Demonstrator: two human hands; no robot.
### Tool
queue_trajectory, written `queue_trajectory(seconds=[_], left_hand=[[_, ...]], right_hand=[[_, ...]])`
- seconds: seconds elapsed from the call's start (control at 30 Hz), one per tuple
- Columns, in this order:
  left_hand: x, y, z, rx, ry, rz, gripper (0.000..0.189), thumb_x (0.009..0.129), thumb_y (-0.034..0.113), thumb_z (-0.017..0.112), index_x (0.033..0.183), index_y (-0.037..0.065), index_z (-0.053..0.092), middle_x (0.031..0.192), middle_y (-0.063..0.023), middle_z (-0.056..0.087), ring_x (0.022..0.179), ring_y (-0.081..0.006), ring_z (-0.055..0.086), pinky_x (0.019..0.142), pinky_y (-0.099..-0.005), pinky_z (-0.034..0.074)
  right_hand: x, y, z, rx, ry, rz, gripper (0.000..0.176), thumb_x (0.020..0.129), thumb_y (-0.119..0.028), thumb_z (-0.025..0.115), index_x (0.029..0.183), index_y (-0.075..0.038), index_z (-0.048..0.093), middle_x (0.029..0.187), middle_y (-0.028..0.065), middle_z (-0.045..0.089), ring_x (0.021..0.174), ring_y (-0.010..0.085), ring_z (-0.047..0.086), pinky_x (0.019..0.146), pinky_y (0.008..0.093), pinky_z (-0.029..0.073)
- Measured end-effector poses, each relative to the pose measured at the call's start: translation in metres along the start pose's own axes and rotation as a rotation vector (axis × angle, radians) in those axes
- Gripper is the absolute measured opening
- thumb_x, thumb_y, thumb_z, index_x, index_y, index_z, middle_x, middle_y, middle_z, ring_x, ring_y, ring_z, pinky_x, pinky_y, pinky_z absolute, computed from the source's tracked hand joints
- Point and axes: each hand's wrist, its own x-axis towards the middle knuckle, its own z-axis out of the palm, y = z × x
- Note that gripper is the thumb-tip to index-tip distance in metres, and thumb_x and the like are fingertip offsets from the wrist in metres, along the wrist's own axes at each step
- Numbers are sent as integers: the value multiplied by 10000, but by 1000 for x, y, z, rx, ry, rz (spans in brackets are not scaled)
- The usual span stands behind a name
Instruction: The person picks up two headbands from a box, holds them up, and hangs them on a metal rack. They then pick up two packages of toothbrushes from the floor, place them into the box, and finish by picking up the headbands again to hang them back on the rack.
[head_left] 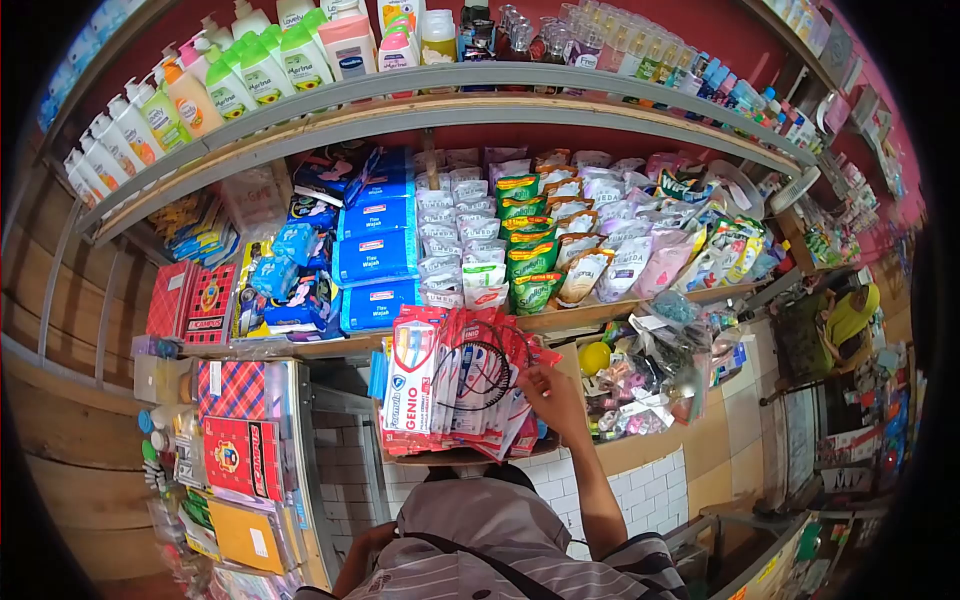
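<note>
A fanned bundle of red-and-white hanging packets with black loops stands on a small shelf in front of me. My right hand reaches up from below and pinches the right edge of the rearmost packets. A blue-and-white packet marked Formula sits at the left of the bundle. My left hand shows only in part, low against my striped shirt, and its fingers are hidden.
Blue tissue packs and rows of sachets fill the shelf behind. Lotion bottles line the upper shelf. Red boxes and books stack at the left. Another person in yellow sits at the right.
</note>
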Motion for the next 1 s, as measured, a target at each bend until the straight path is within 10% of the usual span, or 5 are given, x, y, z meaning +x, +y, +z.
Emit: queue_trajectory(seconds=[1.0], left_hand=[[-44,27,142,-246,-49,-42,671,860,662,575,1232,105,618,1127,-67,680,1015,-213,623,835,-383,512]], right_hand=[[3,29,19,388,-326,275,376,968,-308,600,921,65,617,690,96,641,516,108,601,423,250,482]])
